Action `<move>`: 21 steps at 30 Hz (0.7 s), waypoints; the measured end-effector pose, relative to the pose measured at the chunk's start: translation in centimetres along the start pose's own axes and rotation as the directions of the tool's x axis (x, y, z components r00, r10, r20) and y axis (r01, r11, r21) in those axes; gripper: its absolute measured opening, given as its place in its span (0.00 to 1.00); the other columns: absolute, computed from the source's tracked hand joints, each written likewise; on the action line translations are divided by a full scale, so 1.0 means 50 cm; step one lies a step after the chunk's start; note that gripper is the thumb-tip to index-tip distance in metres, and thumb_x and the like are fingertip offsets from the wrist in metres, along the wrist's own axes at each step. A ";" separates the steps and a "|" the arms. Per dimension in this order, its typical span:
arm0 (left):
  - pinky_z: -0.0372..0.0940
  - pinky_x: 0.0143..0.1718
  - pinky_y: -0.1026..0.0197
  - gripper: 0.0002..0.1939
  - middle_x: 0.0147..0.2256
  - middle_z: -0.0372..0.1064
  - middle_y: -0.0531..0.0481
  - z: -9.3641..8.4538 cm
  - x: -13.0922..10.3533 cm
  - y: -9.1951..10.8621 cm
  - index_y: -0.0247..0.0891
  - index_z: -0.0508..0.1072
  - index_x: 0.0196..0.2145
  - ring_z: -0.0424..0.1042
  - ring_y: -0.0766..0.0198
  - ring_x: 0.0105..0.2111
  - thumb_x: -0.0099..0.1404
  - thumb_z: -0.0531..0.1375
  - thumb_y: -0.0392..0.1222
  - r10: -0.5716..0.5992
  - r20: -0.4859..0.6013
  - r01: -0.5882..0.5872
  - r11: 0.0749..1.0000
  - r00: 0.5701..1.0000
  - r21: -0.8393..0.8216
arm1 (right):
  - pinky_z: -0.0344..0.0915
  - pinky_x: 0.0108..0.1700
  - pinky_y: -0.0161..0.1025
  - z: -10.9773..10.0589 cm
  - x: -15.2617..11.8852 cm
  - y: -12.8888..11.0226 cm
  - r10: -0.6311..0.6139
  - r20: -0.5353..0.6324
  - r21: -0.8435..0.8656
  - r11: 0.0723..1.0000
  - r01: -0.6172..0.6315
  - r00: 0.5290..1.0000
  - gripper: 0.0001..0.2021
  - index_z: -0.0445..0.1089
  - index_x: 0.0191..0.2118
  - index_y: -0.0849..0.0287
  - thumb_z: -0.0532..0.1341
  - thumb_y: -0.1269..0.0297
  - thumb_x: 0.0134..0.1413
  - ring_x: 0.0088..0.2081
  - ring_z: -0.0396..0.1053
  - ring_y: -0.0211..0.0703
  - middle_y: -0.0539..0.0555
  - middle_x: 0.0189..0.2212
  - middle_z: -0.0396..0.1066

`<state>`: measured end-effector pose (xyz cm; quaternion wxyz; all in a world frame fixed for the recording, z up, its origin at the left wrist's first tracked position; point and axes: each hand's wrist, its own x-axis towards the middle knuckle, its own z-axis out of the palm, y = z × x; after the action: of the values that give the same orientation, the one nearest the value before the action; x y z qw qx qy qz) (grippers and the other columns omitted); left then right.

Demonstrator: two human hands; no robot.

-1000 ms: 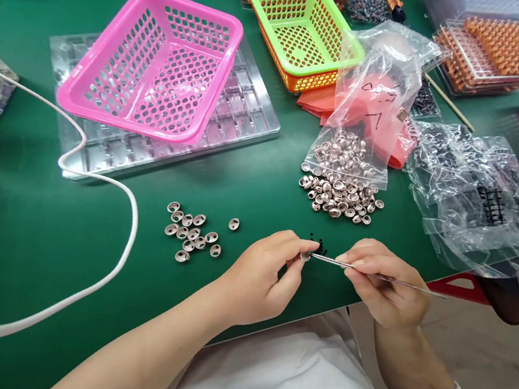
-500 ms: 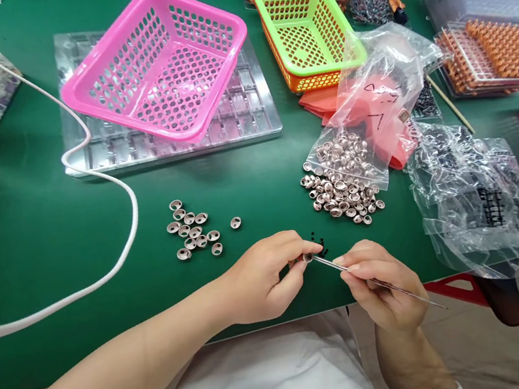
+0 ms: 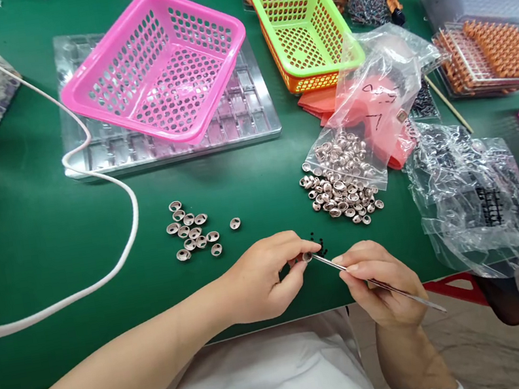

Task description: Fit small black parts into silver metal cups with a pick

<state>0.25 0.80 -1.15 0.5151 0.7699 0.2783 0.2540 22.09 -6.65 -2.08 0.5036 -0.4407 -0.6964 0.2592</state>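
Between the thumb and fingers of my left hand (image 3: 273, 275) is a small round metal cup (image 3: 307, 257), pinched near the table's front edge. My right hand (image 3: 386, 279) grips a thin metal rod-like tool (image 3: 334, 265), like a tweezer or pick, and its tip reaches the cup. Tiny black pieces (image 3: 321, 244) lie on the table just beyond my left fingertips. A loose group of similar metal cups (image 3: 191, 231) sits to the left, with a single cup (image 3: 235, 224) apart from it. Farther right is a bigger heap of cups (image 3: 340, 197), partly spilling from a clear plastic bag (image 3: 377, 95).
A pink basket (image 3: 173, 126) rests on a clear compartment tray (image 3: 248, 126). A green basket (image 3: 337, 65) is stacked on an orange one. Crumpled plastic bags (image 3: 479, 197) lie at right, near stacked trays of orange parts (image 3: 505, 54). A white cable (image 3: 130, 209) curves across the left.
The tool in my right hand has turned very slightly at the cup. Otherwise both hands and the things on the table stay as they were; the view shifts a little.
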 end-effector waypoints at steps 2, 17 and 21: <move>0.66 0.35 0.62 0.18 0.32 0.71 0.45 0.000 0.000 0.000 0.27 0.75 0.51 0.69 0.63 0.32 0.68 0.52 0.29 0.003 0.001 -0.003 1.000 1.000 0.000 | 0.75 0.37 0.46 -0.003 0.003 -0.001 0.000 0.023 0.010 1.000 0.000 1.000 0.23 0.72 0.49 0.55 0.63 0.86 0.50 0.38 0.77 0.45 0.55 0.41 0.78; 0.66 0.34 0.62 0.17 0.32 0.72 0.45 -0.001 -0.002 0.001 0.32 0.74 0.51 0.69 0.63 0.32 0.68 0.52 0.29 0.008 0.006 -0.008 1.000 1.000 0.014 | 0.77 0.38 0.43 -0.013 0.018 -0.001 -0.028 0.126 0.004 1.000 0.027 0.992 0.21 0.71 0.49 0.54 0.64 0.82 0.53 0.40 0.78 0.45 0.54 0.40 0.78; 0.66 0.34 0.62 0.18 0.32 0.72 0.46 -0.002 -0.002 0.002 0.32 0.75 0.50 0.69 0.63 0.32 0.68 0.52 0.29 0.006 0.007 -0.006 1.000 1.000 0.013 | 0.77 0.39 0.44 -0.015 0.018 -0.001 -0.030 0.142 0.003 1.000 0.030 0.989 0.21 0.70 0.50 0.54 0.64 0.82 0.53 0.40 0.78 0.45 0.55 0.41 0.78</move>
<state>0.13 0.78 -1.01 0.5102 0.7750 0.2758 0.2510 22.67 -5.92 -1.35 0.4570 -0.4104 -0.7367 0.2827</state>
